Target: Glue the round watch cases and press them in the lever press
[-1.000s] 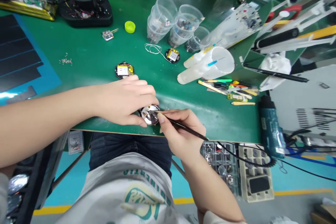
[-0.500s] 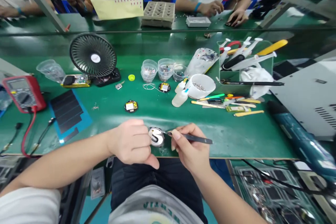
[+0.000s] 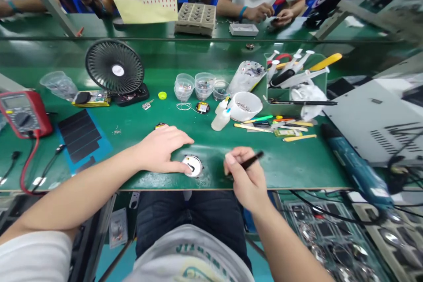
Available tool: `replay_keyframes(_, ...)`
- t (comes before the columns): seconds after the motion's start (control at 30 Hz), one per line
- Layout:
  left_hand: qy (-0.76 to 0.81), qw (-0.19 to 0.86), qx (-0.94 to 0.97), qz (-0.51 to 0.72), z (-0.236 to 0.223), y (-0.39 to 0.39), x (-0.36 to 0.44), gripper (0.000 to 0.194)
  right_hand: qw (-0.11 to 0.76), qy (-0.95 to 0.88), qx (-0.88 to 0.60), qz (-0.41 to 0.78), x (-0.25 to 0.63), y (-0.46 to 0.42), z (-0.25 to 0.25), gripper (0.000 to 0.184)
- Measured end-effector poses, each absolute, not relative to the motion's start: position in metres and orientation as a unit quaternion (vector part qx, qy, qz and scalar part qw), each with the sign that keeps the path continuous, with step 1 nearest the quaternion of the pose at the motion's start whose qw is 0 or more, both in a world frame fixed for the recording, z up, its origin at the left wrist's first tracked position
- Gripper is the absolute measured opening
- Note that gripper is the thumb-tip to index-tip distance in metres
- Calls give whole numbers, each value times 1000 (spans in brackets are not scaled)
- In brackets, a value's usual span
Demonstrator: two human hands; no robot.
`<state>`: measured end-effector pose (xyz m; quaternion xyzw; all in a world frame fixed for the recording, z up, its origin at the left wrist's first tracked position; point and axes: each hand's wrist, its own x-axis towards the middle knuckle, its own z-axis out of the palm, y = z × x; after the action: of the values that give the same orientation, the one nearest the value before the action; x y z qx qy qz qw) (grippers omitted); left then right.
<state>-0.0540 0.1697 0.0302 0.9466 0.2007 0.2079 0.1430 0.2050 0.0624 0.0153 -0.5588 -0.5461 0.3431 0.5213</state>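
A round silver metal disc (image 3: 192, 165) with a small dark curved mark lies flat on the green workbench (image 3: 284, 172) near its front edge. My left hand (image 3: 161, 150) rests just left of it, the thumb tip at or touching its rim. My right hand (image 3: 246, 176) stands apart to the right, shut on black tweezers (image 3: 251, 161), whose tips are hidden by my fingers. Behind my left fingers, a round battery module (image 3: 161, 126) is mostly hidden. A similar module (image 3: 202, 107) with a yellow-taped battery lies farther back.
Clear plastic cups (image 3: 193, 87), a white cup (image 3: 244, 105), dropper bottles (image 3: 221, 116), and small tools lie at the back. A fan (image 3: 114, 67), a multimeter (image 3: 24, 113), and a blue heat gun (image 3: 355, 167) stand around. A co-worker's hands (image 3: 261, 12) work beyond the bench.
My right hand has moved right, taking the tweezers away from the disc. My left hand has shifted up and left, its fingers spread and no longer over the disc. The view has swung level since the oldest frame.
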Motion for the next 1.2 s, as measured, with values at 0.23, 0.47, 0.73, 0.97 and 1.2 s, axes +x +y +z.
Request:
replay_keyframes(0.23, 191, 184, 958, 113, 23, 164, -47, 76, 122, -706, -692, -90, 274, 87, 21, 36)
replay_keyframes(0.47, 242, 176, 933, 201, 28, 163, -44, 53, 287, -750, -596, 10, 249, 92, 43, 31)
replay_keyframes(0.73, 320, 52, 850, 416, 26, 177, -54, 56, 306, -636, -411, 576, 173, 157, 61, 33)
replay_keyframes(0.97, 311, 123, 854, 398, 29, 188, -63, 77, 388, -560, -414, 603, 160, 164, 44, 33)
replay_keyframes(1.2, 557, 133, 772, 275, 49, 208, -83, 50, 473, -491, -460, 569, 173, 170, 34, 40)
